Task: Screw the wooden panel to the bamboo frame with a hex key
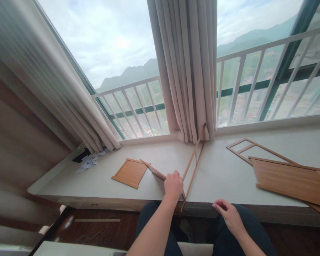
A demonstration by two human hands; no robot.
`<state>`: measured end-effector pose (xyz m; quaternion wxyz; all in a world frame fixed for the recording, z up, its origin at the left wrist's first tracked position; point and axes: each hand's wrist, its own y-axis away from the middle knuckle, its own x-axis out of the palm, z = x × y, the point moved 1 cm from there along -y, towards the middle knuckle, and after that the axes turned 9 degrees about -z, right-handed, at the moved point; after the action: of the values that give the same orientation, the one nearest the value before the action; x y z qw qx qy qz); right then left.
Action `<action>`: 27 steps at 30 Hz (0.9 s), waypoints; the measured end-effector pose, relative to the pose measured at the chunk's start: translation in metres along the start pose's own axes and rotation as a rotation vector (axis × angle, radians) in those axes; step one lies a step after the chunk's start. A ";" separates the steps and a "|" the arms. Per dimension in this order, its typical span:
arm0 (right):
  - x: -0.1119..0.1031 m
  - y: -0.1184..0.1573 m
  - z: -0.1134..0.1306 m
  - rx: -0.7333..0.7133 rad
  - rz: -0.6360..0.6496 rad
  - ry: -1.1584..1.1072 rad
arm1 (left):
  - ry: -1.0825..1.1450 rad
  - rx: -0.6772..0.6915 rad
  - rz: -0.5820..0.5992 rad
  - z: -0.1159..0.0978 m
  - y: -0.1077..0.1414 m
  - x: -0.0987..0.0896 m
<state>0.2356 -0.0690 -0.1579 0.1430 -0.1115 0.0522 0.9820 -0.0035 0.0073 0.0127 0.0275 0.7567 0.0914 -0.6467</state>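
My left hand is closed on the end of a wooden panel, which stands tilted over the white sill. Right beside that hand, a narrow wooden frame stands on edge, its far end against the middle curtain and its near end past the sill's front edge. My right hand is above my right thigh, fingers curled with the thumb near the fingertips; whether something small is between them cannot be made out. A small square wooden panel lies flat to the left of the held panel.
On the right of the white sill lie a large wooden panel and a flat wooden frame partly under it. Crumpled papers are at the left. Curtains hang by the windows.
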 end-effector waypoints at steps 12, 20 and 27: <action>0.001 0.000 0.003 0.016 0.040 0.010 | 0.006 -0.001 -0.006 0.000 0.000 -0.001; 0.003 0.001 0.007 0.050 0.057 -0.002 | 0.003 0.011 -0.005 -0.001 0.000 -0.003; 0.004 -0.002 -0.001 0.055 0.073 0.027 | -0.021 0.014 -0.008 -0.001 0.000 -0.001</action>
<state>0.2326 -0.0659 -0.1604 0.1095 -0.1187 0.0853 0.9832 -0.0029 0.0076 0.0140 0.0208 0.7498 0.0897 -0.6552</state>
